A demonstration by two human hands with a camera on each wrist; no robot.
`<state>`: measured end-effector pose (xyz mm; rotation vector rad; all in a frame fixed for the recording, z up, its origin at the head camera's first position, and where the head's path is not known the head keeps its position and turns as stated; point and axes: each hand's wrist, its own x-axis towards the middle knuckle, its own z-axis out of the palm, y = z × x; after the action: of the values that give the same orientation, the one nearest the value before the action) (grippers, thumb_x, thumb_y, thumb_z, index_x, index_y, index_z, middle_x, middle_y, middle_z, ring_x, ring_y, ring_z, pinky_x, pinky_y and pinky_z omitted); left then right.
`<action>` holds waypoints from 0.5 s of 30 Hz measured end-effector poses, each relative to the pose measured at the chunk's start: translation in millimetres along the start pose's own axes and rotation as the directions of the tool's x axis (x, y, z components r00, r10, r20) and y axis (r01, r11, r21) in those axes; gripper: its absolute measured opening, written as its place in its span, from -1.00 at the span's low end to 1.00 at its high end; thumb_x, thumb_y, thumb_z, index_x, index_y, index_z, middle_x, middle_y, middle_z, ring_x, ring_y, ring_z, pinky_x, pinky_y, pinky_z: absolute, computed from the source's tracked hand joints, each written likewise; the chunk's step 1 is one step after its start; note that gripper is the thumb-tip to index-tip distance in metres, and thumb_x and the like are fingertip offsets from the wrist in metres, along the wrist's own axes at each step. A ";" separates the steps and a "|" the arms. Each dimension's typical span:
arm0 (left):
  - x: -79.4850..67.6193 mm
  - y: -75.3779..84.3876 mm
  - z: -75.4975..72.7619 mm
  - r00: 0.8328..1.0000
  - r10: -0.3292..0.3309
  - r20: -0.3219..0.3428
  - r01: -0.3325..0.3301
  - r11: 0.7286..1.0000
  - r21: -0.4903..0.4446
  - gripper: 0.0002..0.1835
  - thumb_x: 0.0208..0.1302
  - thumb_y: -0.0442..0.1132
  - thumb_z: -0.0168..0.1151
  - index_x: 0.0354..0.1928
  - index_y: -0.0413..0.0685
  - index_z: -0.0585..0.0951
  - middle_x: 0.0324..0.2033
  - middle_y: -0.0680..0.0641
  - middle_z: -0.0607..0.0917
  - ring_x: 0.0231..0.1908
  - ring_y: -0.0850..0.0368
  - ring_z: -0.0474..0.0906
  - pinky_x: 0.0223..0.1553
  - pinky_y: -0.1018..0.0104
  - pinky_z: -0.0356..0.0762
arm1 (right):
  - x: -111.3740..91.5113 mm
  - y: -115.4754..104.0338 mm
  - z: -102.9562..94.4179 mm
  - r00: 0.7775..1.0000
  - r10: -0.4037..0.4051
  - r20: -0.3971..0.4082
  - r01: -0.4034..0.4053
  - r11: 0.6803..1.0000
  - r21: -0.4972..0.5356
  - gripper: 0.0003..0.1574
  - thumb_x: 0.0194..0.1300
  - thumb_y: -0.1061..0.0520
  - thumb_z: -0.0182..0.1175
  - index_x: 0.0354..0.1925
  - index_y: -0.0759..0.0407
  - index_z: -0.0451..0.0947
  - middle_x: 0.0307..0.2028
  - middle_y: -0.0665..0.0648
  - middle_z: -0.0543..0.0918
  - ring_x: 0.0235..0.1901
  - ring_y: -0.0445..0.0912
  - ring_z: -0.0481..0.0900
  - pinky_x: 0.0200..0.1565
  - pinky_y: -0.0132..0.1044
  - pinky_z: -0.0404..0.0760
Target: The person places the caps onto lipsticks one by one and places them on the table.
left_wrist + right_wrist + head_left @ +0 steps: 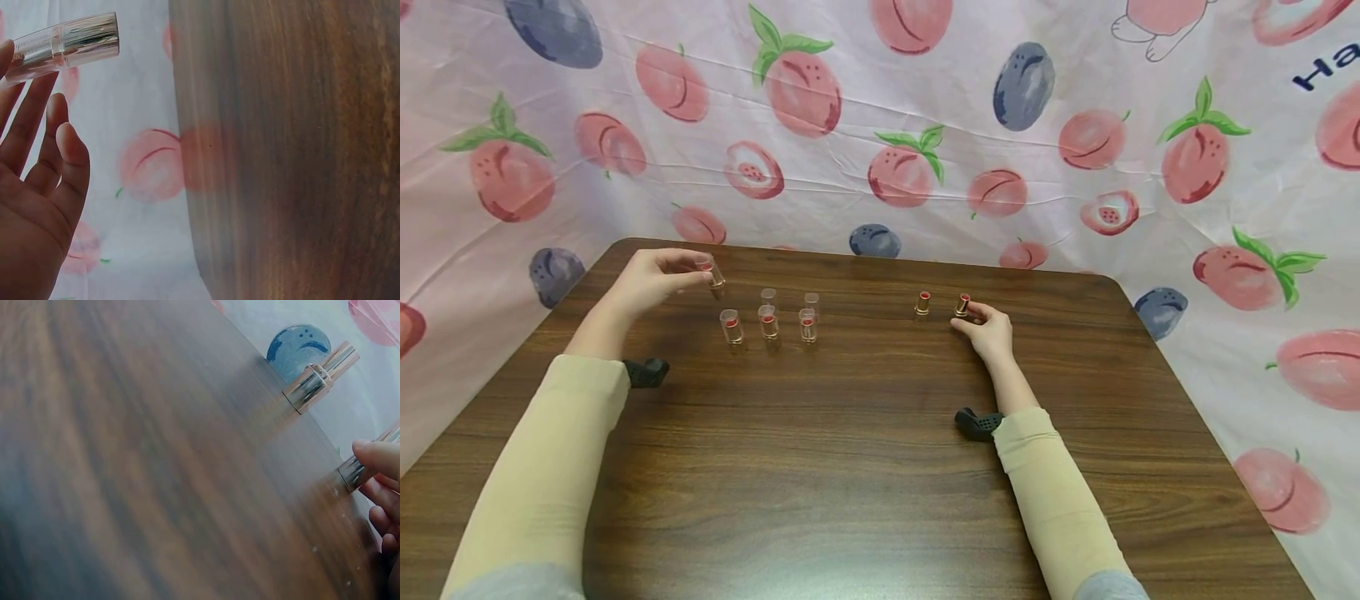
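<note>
My left hand (653, 278) pinches a lipstick in a clear cap (711, 272) by its capped end, over the table's far left. In the left wrist view the shiny metallic base of this lipstick (90, 39) points away from the fingers. On the right, my right hand (992, 335) has thumb and fingers around an uncapped gold lipstick (962, 305) with a red tip. The right wrist view shows its lower end (351, 473) at the tabletop, partly hidden by the thumb. A second uncapped gold lipstick (922, 303) stands upright just left of it.
Three capped lipsticks (769, 322) stand in a row right of my left hand. Behind them are two clear caps (812, 302). Everything stands on a dark wooden table (850, 467), with a fruit-printed cloth (925, 92) hanging behind and at the sides.
</note>
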<state>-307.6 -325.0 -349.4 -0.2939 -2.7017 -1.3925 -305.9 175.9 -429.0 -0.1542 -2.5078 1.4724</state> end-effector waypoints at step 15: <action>10.5 -16.2 17.2 0.996 -0.008 0.089 0.008 1.000 0.008 -0.48 0.25 -0.06 0.32 0.15 -0.23 0.56 -0.25 0.09 0.65 -0.32 0.12 0.55 -0.37 0.25 0.51 | -1.1 -0.7 1.9 0.999 0.013 -0.040 -0.015 0.998 -0.059 -0.57 0.13 0.14 0.41 -0.04 0.31 0.65 -0.10 0.25 0.67 -0.12 0.04 0.54 -0.11 -0.14 0.46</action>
<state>-321.1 -318.8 -370.6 -0.3531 -2.7815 -1.4031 -305.3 173.8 -429.5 -0.2088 -2.5248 1.3875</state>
